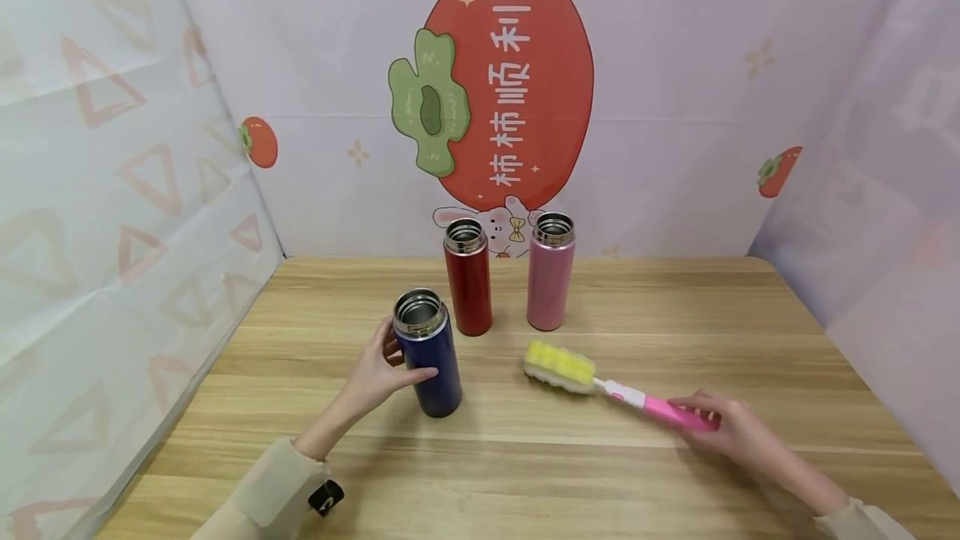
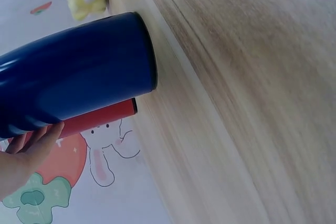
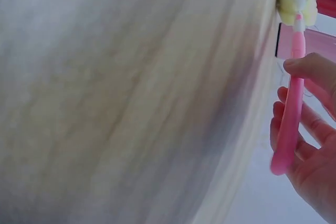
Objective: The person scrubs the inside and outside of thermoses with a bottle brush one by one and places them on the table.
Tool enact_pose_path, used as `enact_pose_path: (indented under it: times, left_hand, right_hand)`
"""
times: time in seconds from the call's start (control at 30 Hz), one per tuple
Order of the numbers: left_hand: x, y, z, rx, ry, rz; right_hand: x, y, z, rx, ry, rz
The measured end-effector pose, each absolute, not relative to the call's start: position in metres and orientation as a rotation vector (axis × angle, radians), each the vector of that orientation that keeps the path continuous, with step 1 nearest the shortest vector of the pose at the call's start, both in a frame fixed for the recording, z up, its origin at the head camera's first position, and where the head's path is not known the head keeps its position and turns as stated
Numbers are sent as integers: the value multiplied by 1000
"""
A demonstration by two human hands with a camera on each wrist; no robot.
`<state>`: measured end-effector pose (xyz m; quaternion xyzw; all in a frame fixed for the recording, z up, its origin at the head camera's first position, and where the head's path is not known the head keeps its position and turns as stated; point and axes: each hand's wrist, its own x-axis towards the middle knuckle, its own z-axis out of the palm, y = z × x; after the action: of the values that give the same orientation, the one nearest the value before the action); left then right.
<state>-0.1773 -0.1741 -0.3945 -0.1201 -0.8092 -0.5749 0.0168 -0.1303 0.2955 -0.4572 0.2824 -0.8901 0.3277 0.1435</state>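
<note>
Table (image 1: 750, 332): light wood-grain top, planks running left to right, rounded far-right corner, pale edge along the left side. Enclosed on three sides by thin fabric or plastic sheeting, creased in places.

Back wall (image 1: 675, 107): pale lilac sheet printed with small persimmons and faint star marks. Centre carries a large red persimmon graphic (image 1: 517, 73) with a green leaf cap and white Chinese characters; a small cartoon rabbit (image 1: 502, 227) with a yellow bow sits beneath it, at table level.

Left wall (image 1: 97, 190): whitish sheet, faded pink triangle outlines.

Right wall (image 1: 892, 173): lilac, faint pattern.

Light: even, soft, weak shadows.
</note>
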Motion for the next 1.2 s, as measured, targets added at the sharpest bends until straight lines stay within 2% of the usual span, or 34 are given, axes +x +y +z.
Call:
enact_pose_path:
  times: [0.47,0.83,1.1,1.2]
  left_hand:
    - [-171,-160,-389,-376,-2503,-1850]
    - [-156,-139,-364,-433,-2521,-1842]
    - [-156,-129,-367,-442,-2504,-1883]
    - [-156,-124,-369,-454,-2503,-1892]
  right_hand:
    - [-132,291,-430,628,-2535,1093]
    - [-140,292,-392,314,-2776,1339]
    - [-146,287,-379,165,-2644,1391]
    - [-155,291,-388,82,-2604,1425]
